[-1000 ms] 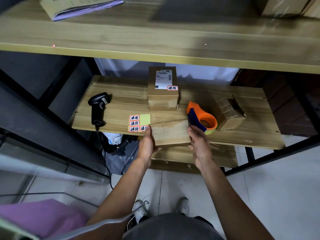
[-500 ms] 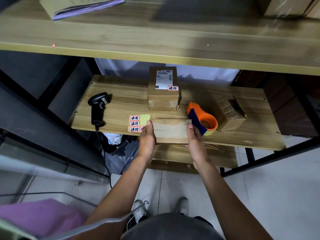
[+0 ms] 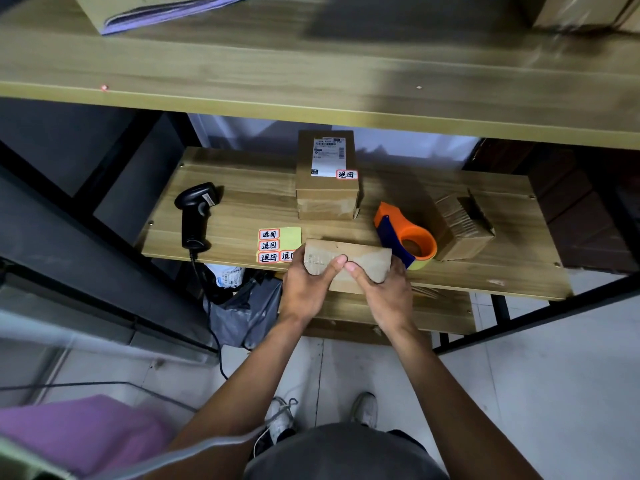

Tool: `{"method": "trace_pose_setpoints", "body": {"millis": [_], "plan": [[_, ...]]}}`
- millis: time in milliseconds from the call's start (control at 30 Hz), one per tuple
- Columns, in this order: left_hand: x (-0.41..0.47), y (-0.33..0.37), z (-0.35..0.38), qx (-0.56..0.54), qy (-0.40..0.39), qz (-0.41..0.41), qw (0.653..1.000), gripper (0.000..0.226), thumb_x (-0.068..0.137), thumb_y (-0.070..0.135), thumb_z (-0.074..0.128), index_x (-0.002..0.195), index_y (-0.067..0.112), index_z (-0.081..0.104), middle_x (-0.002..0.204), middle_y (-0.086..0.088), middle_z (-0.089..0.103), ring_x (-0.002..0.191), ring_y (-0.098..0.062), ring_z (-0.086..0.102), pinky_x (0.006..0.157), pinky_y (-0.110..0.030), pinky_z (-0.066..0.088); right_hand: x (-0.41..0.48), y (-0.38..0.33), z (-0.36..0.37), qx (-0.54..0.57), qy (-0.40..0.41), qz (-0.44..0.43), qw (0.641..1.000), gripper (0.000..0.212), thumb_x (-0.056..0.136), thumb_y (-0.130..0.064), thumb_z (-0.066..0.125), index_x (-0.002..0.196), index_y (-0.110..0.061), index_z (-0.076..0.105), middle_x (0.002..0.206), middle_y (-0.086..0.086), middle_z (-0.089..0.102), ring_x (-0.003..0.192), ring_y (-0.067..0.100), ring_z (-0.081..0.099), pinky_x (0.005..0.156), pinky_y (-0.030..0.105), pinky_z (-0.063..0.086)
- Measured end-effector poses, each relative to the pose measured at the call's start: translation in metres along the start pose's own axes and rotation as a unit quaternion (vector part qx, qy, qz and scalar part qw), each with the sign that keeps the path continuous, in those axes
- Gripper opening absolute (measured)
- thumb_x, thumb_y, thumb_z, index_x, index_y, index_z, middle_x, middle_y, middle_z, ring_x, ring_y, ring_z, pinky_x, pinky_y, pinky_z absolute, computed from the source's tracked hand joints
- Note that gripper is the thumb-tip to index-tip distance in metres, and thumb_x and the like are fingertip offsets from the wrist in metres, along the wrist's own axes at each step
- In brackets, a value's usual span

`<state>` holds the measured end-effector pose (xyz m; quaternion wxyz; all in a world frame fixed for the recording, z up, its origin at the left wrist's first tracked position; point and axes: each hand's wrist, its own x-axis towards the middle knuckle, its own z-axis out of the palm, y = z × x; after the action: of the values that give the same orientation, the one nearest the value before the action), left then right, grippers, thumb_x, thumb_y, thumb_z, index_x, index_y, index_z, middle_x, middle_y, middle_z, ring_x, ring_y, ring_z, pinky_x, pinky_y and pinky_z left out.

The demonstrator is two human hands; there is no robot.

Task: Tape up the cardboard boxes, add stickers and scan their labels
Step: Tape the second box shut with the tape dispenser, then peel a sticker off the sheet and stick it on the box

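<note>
- A person stands in front of a wooden shelf [image 3: 242, 202] in a dark metal rack and holds a flat cardboard box [image 3: 349, 254] with both hands.
- This box is at the front edge of the shelf, about in the middle. Its near part reaches out over the edge, and its wide face is turned up toward the camera.
- The left hand [image 3: 304, 285] grips the left end of the box. Its fingers are curled around that end and its thumb [image 3: 332, 266] lies on the upper face.
- The right hand [image 3: 386, 292] grips the right end in the same way, with the fingers behind the box and the thumb [image 3: 358, 273] on the upper face. The two thumb tips almost meet.
- A yellow sticker sheet [image 3: 291, 237] with red-framed stickers lies just beside the left hand, near the front edge.
- A black barcode scanner [image 3: 195, 216] lies toward the left edge of the shelf, and its cable hangs down over the front edge.
- A second cardboard box [image 3: 327, 202] sits at the back edge, in the middle. It carries a white shipping label [image 3: 327, 155] and one red-framed sticker [image 3: 346, 174].
- An orange tape dispenser [image 3: 405, 233] is just beside the right hand.
- A bundle of corrugated cardboard [image 3: 462, 226] is just behind the dispenser, toward the right edge.
- An upper shelf [image 3: 311, 74] crosses the top of the view.
</note>
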<state>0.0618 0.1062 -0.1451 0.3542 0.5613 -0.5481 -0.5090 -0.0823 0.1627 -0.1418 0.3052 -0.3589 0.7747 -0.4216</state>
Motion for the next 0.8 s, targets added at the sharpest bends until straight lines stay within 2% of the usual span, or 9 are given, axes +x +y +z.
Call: {"method": "trace_pose_setpoints", "body": {"millis": [133, 200, 300, 367, 500, 600, 667, 733, 800], "plan": [[-0.002, 0.001, -0.002, 0.001, -0.008, 0.002, 1.0, 0.042, 0.096, 0.052, 0.059, 0.126, 0.023, 0.063, 0.112, 0.019, 0.07, 0.114, -0.001, 0.063, 0.092, -0.009, 0.044, 0.003, 0.007, -0.003, -0.01, -0.026, -0.019, 0.999, 0.103, 0.072, -0.094, 0.044, 0.15, -0.026, 0.04, 0.149, 0.0, 0.048, 0.139, 0.02, 0.044, 0.112, 0.048, 0.042], [-0.001, 0.0, -0.005, 0.01, -0.012, -0.012, 1.0, 0.05, 0.102, 0.056, 0.044, 0.136, 0.021, 0.059, 0.128, 0.011, 0.066, 0.125, -0.009, 0.056, 0.104, -0.017, 0.04, 0.002, 0.007, -0.007, 0.006, -0.05, -0.015, 0.999, 0.101, 0.08, -0.091, 0.028, 0.156, -0.025, 0.031, 0.16, 0.001, 0.035, 0.149, 0.02, 0.029, 0.12, 0.049, 0.028], [0.001, -0.004, -0.007, 0.038, -0.022, -0.018, 0.999, 0.061, 0.104, 0.06, 0.031, 0.145, 0.02, 0.052, 0.143, 0.0, 0.058, 0.136, -0.018, 0.049, 0.115, -0.033, 0.035, 0.001, 0.008, -0.007, 0.009, -0.066, -0.002, 0.998, 0.09, 0.088, -0.079, 0.023, 0.16, -0.025, 0.02, 0.166, -0.001, 0.021, 0.154, 0.017, 0.016, 0.125, 0.046, 0.016], [0.005, -0.007, -0.007, 0.041, -0.032, -0.041, 0.998, 0.067, 0.102, 0.066, 0.027, 0.145, 0.021, 0.052, 0.144, -0.005, 0.057, 0.136, -0.023, 0.049, 0.117, -0.041, 0.036, 0.002, 0.009, -0.008, 0.032, -0.071, 0.018, 0.997, 0.079, 0.093, -0.075, 0.028, 0.156, -0.027, 0.03, 0.161, 0.0, 0.033, 0.149, 0.02, 0.027, 0.121, 0.045, 0.024], [0.009, -0.019, -0.013, 0.006, -0.028, -0.099, 0.995, 0.092, 0.085, 0.087, 0.024, 0.133, 0.017, 0.06, 0.133, -0.022, 0.06, 0.123, -0.038, 0.059, 0.104, -0.056, 0.049, 0.006, 0.011, -0.018, 0.097, -0.085, 0.064, 0.99, 0.049, 0.098, -0.063, 0.043, 0.132, -0.03, 0.058, 0.126, -0.002, 0.06, 0.12, 0.018, 0.054, 0.097, 0.034, 0.037], [0.007, -0.01, -0.015, -0.015, -0.033, -0.133, 0.99, 0.073, 0.097, 0.072, 0.026, 0.134, 0.018, 0.059, 0.132, -0.014, 0.064, 0.114, -0.033, 0.063, 0.09, -0.049, 0.059, 0.008, 0.017, -0.02, 0.071, -0.101, 0.045, 0.991, 0.057, 0.09, -0.073, 0.044, 0.126, -0.033, 0.062, 0.103, -0.012, 0.06, 0.103, 0.013, 0.056, 0.089, 0.033, 0.04], [0.008, 0.0, -0.014, -0.075, -0.036, -0.172, 0.982, 0.054, 0.106, 0.058, 0.027, 0.13, 0.022, 0.058, 0.119, -0.002, 0.066, 0.105, -0.026, 0.066, 0.072, -0.04, 0.062, 0.009, 0.018, -0.02, 0.1, -0.092, 0.069, 0.988, 0.059, 0.087, -0.076, 0.048, 0.125, -0.034, 0.064, 0.106, -0.012, 0.064, 0.105, 0.013, 0.058, 0.092, 0.036, 0.045], [0.011, 0.003, -0.015, -0.115, -0.055, -0.184, 0.975, 0.051, 0.106, 0.057, 0.025, 0.12, 0.027, 0.063, 0.113, 0.001, 0.07, 0.106, -0.025, 0.067, 0.075, -0.044, 0.06, 0.009, 0.016, -0.02, 0.149, -0.079, 0.105, 0.98, 0.049, 0.094, -0.066, 0.05, 0.123, -0.03, 0.065, 0.113, -0.008, 0.068, 0.106, 0.013, 0.062, 0.089, 0.035, 0.052], [0.018, -0.005, -0.016, -0.101, -0.074, -0.172, 0.977, 0.057, 0.102, 0.066, 0.026, 0.129, 0.032, 0.063, 0.124, 0.001, 0.07, 0.114, -0.025, 0.067, 0.089, -0.052, 0.059, 0.01, 0.011, -0.021, 0.206, -0.066, 0.147, 0.965, 0.038, 0.1, -0.053, 0.05, 0.123, -0.026, 0.062, 0.112, -0.005, 0.069, 0.101, 0.011, 0.065, 0.074, 0.03, 0.059]]}}
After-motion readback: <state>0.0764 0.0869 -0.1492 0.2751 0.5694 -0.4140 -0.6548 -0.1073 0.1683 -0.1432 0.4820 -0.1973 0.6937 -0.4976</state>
